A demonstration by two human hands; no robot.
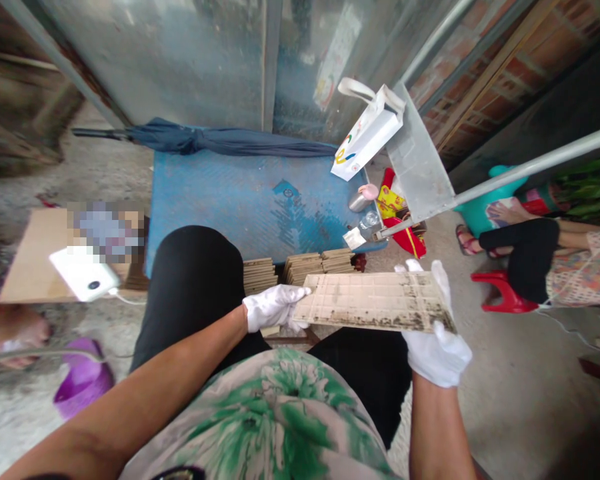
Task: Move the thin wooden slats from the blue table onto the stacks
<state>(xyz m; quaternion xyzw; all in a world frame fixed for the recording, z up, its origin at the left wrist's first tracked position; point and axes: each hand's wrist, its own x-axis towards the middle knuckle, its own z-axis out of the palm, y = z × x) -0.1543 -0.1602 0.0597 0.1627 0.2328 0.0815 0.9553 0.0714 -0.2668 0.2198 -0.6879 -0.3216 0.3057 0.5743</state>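
Between my two white-gloved hands I hold a beige rectangular tile [365,297], its ribbed face turned up and blotched with dark stains along the near edge and right end. My left hand [276,308] pinches its left end, thumb on top. Around the right end wraps my right hand [437,350], with fingertips showing at the far edge and the thumb at the near corner. Just beyond the held tile, stacks of similar tiles [303,267] stand in rows by the blue table's near edge, partly hidden by the tile and my left hand.
On the blue table [220,200] lie a folded umbrella [205,140], a white paper bag [367,137] and a metal cup [361,199]. A white power bank [85,273] rests on a cardboard box [27,267] at left. Another person [525,253] sits at right by a red stool [505,293].
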